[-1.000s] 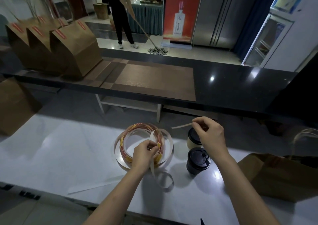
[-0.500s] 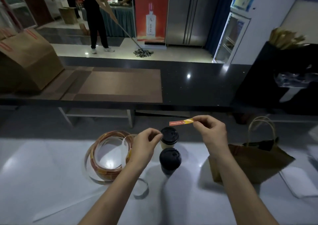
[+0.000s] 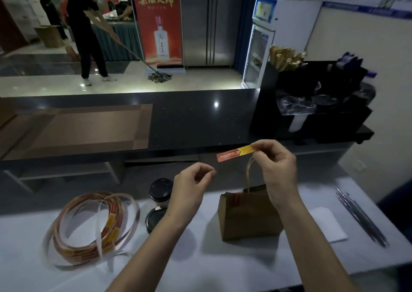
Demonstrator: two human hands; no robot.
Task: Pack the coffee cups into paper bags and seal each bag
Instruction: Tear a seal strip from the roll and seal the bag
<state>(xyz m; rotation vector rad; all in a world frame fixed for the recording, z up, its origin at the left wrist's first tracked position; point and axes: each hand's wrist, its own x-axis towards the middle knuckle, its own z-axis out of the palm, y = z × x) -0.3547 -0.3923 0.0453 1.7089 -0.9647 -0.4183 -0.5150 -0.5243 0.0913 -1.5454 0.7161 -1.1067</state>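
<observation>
My right hand [image 3: 275,171] pinches one end of a red and yellow seal sticker [image 3: 235,154], held in the air above a brown paper bag [image 3: 246,217] with a twine handle. My left hand [image 3: 189,191] hovers to the left of the sticker, fingers curled with thumb and forefinger close together, holding nothing I can see. Two coffee cups with black lids stand on the white counter: one [image 3: 161,191] behind, one [image 3: 155,219] in front, both partly hidden by my left arm. A loose coil of sticker roll [image 3: 93,227] lies at the left.
A white napkin [image 3: 327,224] and several thin dark sticks [image 3: 361,218] lie right of the bag. A raised black counter [image 3: 200,122] with a brown mat [image 3: 78,129] runs behind, with a black organiser [image 3: 312,104] at its right. A person mops the floor beyond.
The view has swung right, bringing the bag under my hands. My right hand carried the peeled sticker up over the bag, and my left hand left the roll and rose beside it.
</observation>
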